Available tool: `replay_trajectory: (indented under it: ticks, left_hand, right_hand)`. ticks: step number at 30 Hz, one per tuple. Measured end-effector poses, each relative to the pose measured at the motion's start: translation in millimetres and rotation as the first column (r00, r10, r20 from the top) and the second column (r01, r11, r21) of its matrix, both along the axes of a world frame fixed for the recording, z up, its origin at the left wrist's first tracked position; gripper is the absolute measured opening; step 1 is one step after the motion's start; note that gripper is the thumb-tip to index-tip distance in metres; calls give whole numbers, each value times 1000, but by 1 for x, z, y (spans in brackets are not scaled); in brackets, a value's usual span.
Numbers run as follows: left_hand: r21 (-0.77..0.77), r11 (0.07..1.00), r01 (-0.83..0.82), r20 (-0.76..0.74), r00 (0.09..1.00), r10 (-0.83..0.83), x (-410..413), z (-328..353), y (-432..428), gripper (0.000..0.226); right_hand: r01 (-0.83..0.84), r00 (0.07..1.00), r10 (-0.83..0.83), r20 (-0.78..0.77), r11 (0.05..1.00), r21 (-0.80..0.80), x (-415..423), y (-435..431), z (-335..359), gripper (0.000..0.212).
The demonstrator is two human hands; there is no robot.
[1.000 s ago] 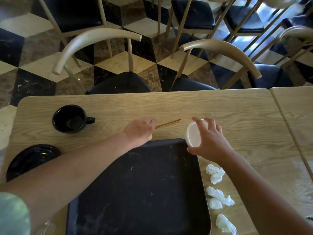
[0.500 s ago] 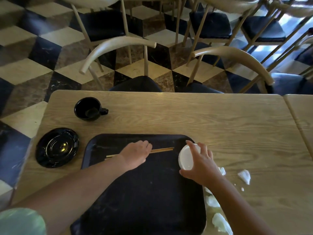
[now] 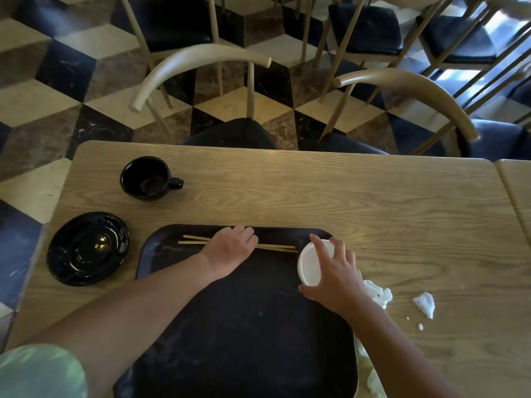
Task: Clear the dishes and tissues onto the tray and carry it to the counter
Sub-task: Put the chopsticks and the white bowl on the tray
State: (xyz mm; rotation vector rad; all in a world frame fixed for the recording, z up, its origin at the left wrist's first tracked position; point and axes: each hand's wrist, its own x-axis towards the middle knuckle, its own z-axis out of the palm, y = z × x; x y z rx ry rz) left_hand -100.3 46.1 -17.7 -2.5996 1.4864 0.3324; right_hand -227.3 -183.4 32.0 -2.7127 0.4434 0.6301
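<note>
A black tray lies on the wooden table in front of me. My left hand rests on a pair of wooden chopsticks lying along the tray's far edge. My right hand grips a small white bowl, tilted on its side at the tray's far right corner. A black mug and a black saucer stand on the table left of the tray. Crumpled white tissues lie right of the tray, with another tissue piece farther right.
Two wooden chairs with dark seats, the left chair and the right chair, are pushed in at the table's far side. A second table adjoins on the right. More tissue shows by the tray's near right edge.
Both hands came back from the table beyond the tray to the tray's far edge, the left bringing the chopsticks onto the tray, the right bringing the white bowl to its corner.
</note>
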Motion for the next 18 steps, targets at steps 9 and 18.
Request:
replay_trajectory:
  ticks: [9,18]
  left_hand:
    - [-123,991,-46,-25,999,44,5,-6,-2,32]
    - [-163,986,-43,-3,999,43,-1,-12,-5,27]
  right_hand:
    - [-44,999,45,12,997,-59,17,-3,-1,115]
    - [-55,998,55,-4,998,-43,13,-10,-2,117]
